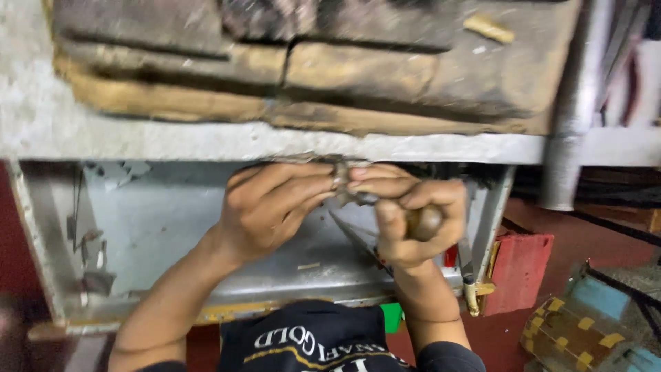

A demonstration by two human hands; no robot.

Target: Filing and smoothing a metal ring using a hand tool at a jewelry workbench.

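My left hand (pixel 275 207) and my right hand (pixel 410 220) meet just under the front edge of a worn workbench (pixel 206 141). The fingertips of my left hand pinch a small metal piece (pixel 339 178) against the bench edge. A tool with a rounded brown wooden handle (pixel 425 222) sits in the closed fist of my right hand, its metal end pointing toward the small piece. The piece is blurred and partly hidden by my fingers.
A cracked, dirty wooden block (pixel 310 62) lies on top of the bench. An open grey metal drawer (pixel 172 227) sits beneath my hands. A metal pipe (pixel 575 103) stands at the right, with a red box (pixel 518 272) and a blue and yellow object (pixel 585 324) on the red floor.
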